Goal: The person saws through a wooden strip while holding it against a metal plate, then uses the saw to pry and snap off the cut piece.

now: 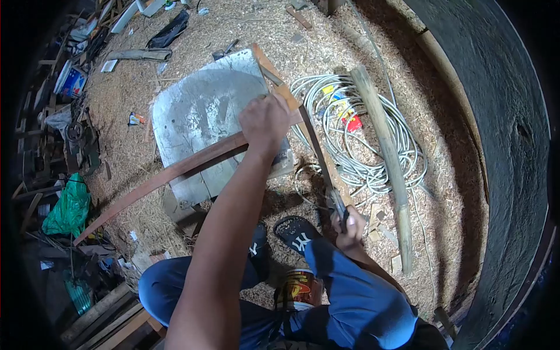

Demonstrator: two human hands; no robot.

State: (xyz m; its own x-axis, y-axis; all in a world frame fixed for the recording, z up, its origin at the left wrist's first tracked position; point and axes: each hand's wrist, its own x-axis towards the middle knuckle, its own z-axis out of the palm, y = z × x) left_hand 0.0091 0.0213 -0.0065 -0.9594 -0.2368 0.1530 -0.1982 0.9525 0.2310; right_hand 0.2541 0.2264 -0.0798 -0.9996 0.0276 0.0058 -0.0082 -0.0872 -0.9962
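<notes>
A long, narrow reddish wooden strip (175, 169) lies across a worn metal-topped stand (204, 111), its far end reaching out to the lower left. My left hand (265, 121) is closed over the strip near its right end, at the stand's right edge. My right hand (350, 226), lower right, is wrapped round the handle of a saw (318, 149). The saw's dark blade runs up to the right end of the strip, beside my left hand. Another piece of wood (332, 169) slants behind the blade.
A coil of pale cable (373, 146) lies on the shavings-covered floor, with a wooden pole (388, 151) across it. A large dark curved timber (496, 105) rises at right. A tin (300, 289) stands between my legs. Green plastic (69, 207) and scrap pile up at left.
</notes>
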